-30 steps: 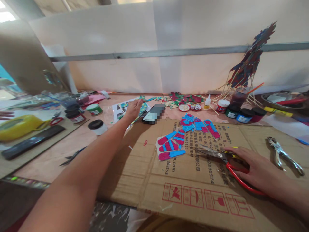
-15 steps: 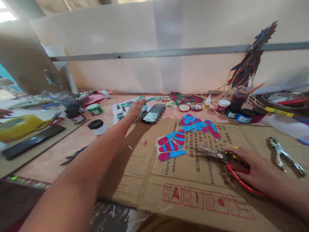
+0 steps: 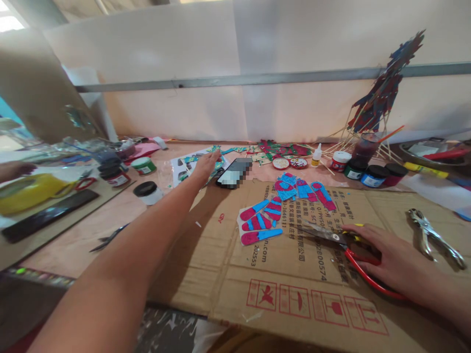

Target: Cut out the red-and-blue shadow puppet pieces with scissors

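My left hand (image 3: 206,168) reaches far forward over a sheet with small painted pieces (image 3: 191,159), its fingers stretched out. I cannot see whether the fingertips touch a piece. Just right of that hand lies a phone (image 3: 231,175). My right hand (image 3: 386,247) holds red-handled scissors (image 3: 340,240), which point left with their blades slightly apart, low over the cardboard (image 3: 206,274). Beyond the blade tips lie several blue and magenta paper cutouts (image 3: 261,221); some are separate and some share a white backing.
A metal hole punch (image 3: 434,238) lies at the right. Paint jars (image 3: 374,176), a glue bottle (image 3: 316,156) and bead dishes (image 3: 290,163) line the back. Dark-bladed scissors (image 3: 108,239) are left of my forearm. Another person's hand (image 3: 16,170) is above a yellow object (image 3: 29,193).
The other person's hand at the far left has come further into view, toward the right. My two hands and the scissors stay almost where they were.
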{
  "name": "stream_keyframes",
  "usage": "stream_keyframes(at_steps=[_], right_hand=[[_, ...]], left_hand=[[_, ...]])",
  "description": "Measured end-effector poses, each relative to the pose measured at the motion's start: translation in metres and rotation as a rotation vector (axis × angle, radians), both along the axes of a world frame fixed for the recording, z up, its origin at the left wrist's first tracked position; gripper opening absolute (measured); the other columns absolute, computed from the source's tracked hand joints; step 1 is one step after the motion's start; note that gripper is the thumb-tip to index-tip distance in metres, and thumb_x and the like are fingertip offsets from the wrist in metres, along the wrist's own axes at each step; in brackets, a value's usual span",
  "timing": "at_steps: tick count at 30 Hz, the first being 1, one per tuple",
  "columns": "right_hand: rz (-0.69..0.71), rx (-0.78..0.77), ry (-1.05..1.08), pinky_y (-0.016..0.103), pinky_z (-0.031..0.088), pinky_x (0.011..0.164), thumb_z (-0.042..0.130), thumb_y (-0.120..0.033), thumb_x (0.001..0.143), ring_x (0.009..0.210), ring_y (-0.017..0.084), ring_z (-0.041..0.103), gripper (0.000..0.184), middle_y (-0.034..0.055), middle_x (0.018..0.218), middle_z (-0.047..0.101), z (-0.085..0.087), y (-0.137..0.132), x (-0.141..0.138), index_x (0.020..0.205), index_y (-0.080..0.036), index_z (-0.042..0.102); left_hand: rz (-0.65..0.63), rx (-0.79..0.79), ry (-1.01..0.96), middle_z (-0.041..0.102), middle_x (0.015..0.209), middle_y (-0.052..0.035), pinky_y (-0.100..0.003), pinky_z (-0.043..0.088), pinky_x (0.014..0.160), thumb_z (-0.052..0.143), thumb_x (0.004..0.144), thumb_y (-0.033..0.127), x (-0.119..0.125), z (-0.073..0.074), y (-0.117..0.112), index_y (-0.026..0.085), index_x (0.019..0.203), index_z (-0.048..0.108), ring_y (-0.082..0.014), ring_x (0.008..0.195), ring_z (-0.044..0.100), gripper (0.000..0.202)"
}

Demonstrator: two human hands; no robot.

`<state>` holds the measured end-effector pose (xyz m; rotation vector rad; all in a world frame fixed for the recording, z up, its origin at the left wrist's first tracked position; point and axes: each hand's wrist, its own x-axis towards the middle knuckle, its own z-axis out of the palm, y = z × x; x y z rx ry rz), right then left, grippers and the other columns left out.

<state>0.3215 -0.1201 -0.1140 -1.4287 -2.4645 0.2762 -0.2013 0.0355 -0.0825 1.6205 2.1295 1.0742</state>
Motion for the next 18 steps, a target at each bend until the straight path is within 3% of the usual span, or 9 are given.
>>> stream_keyframes(at_steps=[3, 5, 10, 15, 18], right_hand=[[0.005, 0.004, -0.014, 0.056, 0.061, 0.1, 0.064, -0.045, 0.09, 0.118, 0.038, 0.072, 0.051, 0.011, 0.134, 0.073, -0.001, 0.001, 0.001, 0.137, -0.025, 0.068], [0.007, 0.006, -0.026, 0.056, 0.061, 0.1, 0.062, -0.046, 0.091, 0.119, 0.037, 0.071, 0.051, 0.0109, 0.135, 0.072, -0.001, 0.001, 0.001, 0.137, -0.026, 0.067], [0.012, 0.008, -0.022, 0.055, 0.061, 0.1, 0.061, -0.048, 0.089, 0.117, 0.037, 0.072, 0.052, 0.0106, 0.133, 0.073, 0.001, 0.0, 0.0, 0.136, -0.025, 0.068], [0.017, 0.029, -0.018, 0.055, 0.062, 0.097, 0.062, -0.044, 0.088, 0.114, 0.037, 0.073, 0.049, 0.0118, 0.131, 0.074, 0.002, -0.001, -0.002, 0.132, -0.024, 0.071], [0.006, 0.002, -0.022, 0.055, 0.06, 0.099, 0.063, -0.043, 0.087, 0.118, 0.037, 0.072, 0.05, 0.0128, 0.134, 0.073, 0.007, -0.003, -0.005, 0.133, -0.023, 0.07]], left_hand=[[-0.017, -0.089, 0.117, 0.078, 0.115, -0.0132, -0.04, 0.049, 0.104, 0.043, 0.097, 0.055, 0.006, 0.002, 0.004, 0.019, 0.099, 0.074, -0.0313, 0.115, 0.068, 0.048], [-0.032, -0.117, 0.125, 0.076, 0.122, -0.0145, -0.04, 0.049, 0.102, 0.056, 0.091, 0.056, 0.013, 0.002, 0.007, 0.018, 0.113, 0.073, -0.0328, 0.118, 0.067, 0.047], [-0.09, -0.269, 0.262, 0.065, 0.143, -0.0209, -0.037, 0.05, 0.098, 0.075, 0.075, 0.055, 0.038, 0.0, 0.015, 0.016, 0.143, 0.058, -0.0366, 0.127, 0.065, 0.08], [-0.036, -0.386, 0.429, 0.067, 0.139, -0.0229, -0.042, 0.05, 0.098, 0.079, 0.065, 0.058, 0.057, -0.001, 0.022, 0.018, 0.146, 0.055, -0.0433, 0.128, 0.063, 0.094], [-0.013, -0.347, 0.44, 0.068, 0.135, -0.0255, -0.046, 0.05, 0.096, 0.081, 0.061, 0.056, 0.063, -0.002, 0.023, 0.016, 0.142, 0.057, -0.0472, 0.127, 0.062, 0.093]])
